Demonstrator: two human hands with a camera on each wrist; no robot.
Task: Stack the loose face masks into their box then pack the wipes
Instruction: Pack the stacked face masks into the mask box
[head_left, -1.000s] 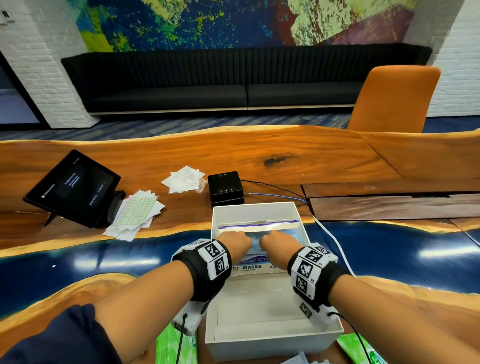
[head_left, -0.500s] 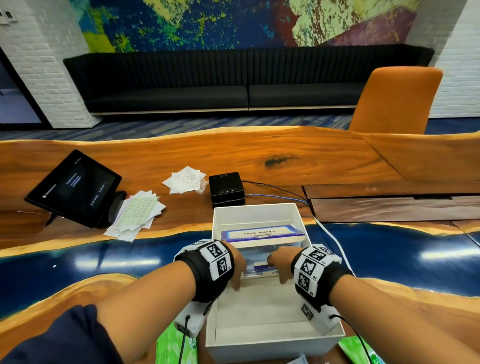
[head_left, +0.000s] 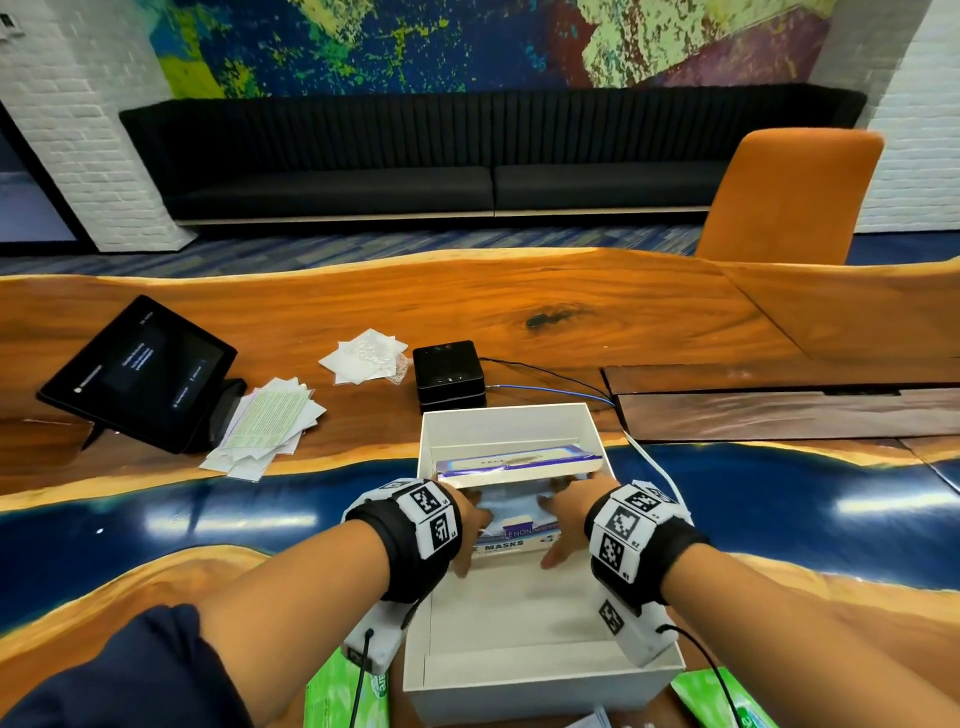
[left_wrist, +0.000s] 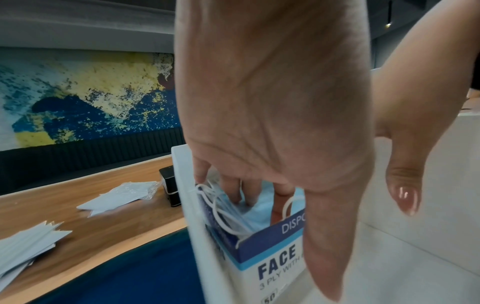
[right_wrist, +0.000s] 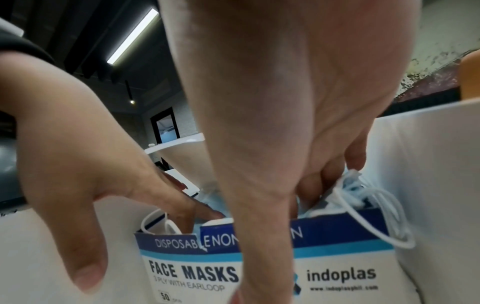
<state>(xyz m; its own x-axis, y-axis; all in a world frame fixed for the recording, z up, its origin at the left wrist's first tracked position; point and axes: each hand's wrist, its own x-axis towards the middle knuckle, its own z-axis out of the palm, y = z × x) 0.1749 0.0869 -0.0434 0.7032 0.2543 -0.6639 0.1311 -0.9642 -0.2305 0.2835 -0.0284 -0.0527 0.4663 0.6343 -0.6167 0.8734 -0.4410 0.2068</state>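
The blue-and-white face mask box (head_left: 511, 545) stands in the far half of a big white carton (head_left: 519, 675), its lid (head_left: 514, 464) lifted back. Light blue masks (head_left: 511, 506) with white ear loops fill it. My left hand (head_left: 470, 525) and right hand (head_left: 563, 512) both reach in from the near side. The fingers (left_wrist: 233, 191) of the left press straight down on the masks (left_wrist: 259, 214); its thumb hangs outside the front wall (left_wrist: 275, 265). The right hand's fingers (right_wrist: 324, 176) do the same by the loops (right_wrist: 348, 189). Green wipe packs (head_left: 343, 696) (head_left: 711, 696) lie beside the carton's near corners.
On the wooden table behind are a black tablet (head_left: 137, 374), a pile of leaflets (head_left: 270, 426), clear plastic packets (head_left: 366, 356) and a black cube device (head_left: 449, 371) with cables (head_left: 550, 371) running right. An orange chair (head_left: 784, 197) stands across the table.
The lid, lying low under both hands a second ago, has swung up and back. Both hands drew toward me and their fingers went down into the box onto the masks.
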